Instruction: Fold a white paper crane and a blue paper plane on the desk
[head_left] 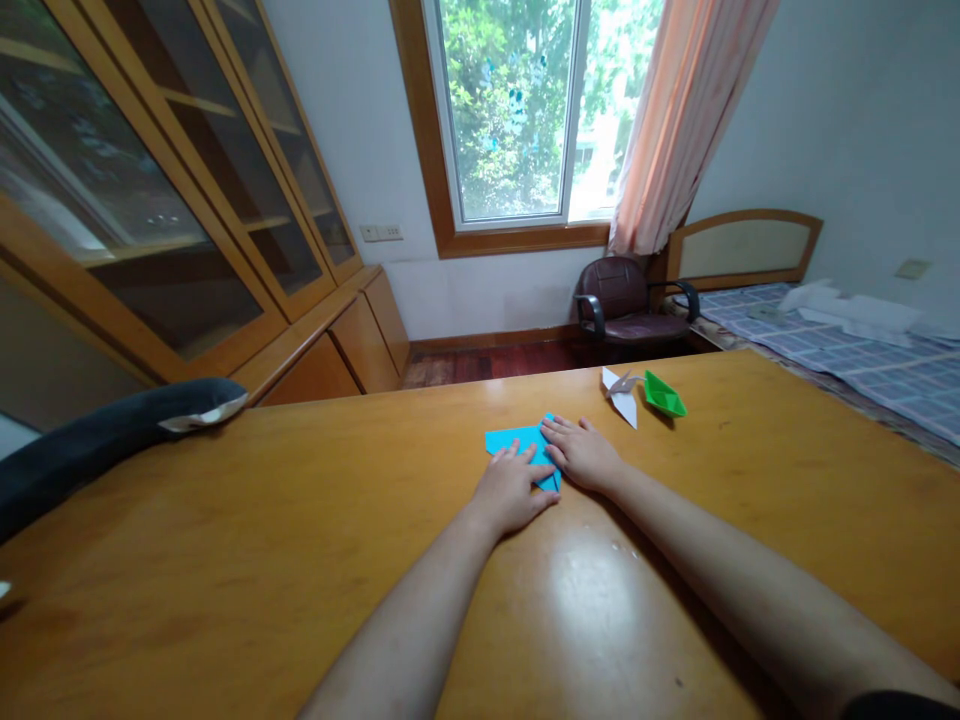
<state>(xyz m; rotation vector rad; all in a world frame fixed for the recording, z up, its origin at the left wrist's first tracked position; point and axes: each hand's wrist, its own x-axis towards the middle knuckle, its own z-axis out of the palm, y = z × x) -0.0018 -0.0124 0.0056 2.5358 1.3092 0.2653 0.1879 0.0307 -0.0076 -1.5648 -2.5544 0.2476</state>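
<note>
A folded sheet of blue paper (507, 437) lies flat on the wooden table, partly covered by both hands. My left hand (513, 488) rests on its near part with the fingers spread and pressed down. On the right edge of the paper lies my right hand (583, 453), fingers stretched out and flat. Beyond my right hand stand a white folded paper crane (620, 396) and a green paper boat (664, 396), close beside each other. The creases under my palms are hidden.
The wooden table (225, 560) spans the foreground. A dark curved armrest (112, 440) reaches over its left edge. Behind are a glass-fronted cabinet (330, 300), a maroon office chair (630, 300) under the window, and a bed (847, 350) with a checked sheet at the right.
</note>
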